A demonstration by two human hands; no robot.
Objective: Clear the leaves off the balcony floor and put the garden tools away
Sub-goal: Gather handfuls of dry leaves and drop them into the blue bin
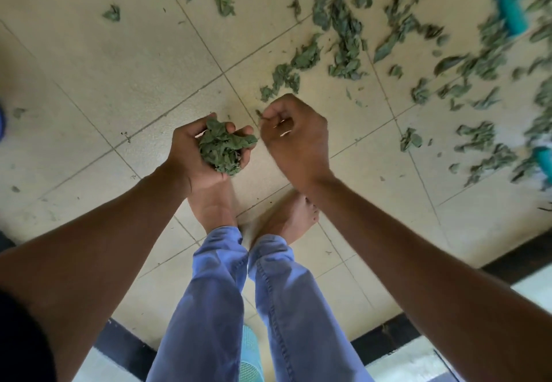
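Note:
My left hand point(194, 154) is cupped palm up around a bunch of green leaves point(224, 148), held above my feet. Just to its right, my right hand point(294, 136) has its fingers curled, and a small leaf scrap point(259, 113) shows at its fingertips. Many loose green leaves point(346, 38) lie scattered over the beige tiled floor point(119, 68), mostly ahead and to the right. A teal-handled garden tool point(510, 12) lies at the top right among the leaves. A second teal tool handle point(543, 157) shows at the right edge.
My bare feet point(286, 217) and blue trousers stand on the tiles below my hands. A teal mesh object point(251, 360) shows between my legs at the bottom. A dark raised edge point(388, 337) borders the floor at the bottom and right.

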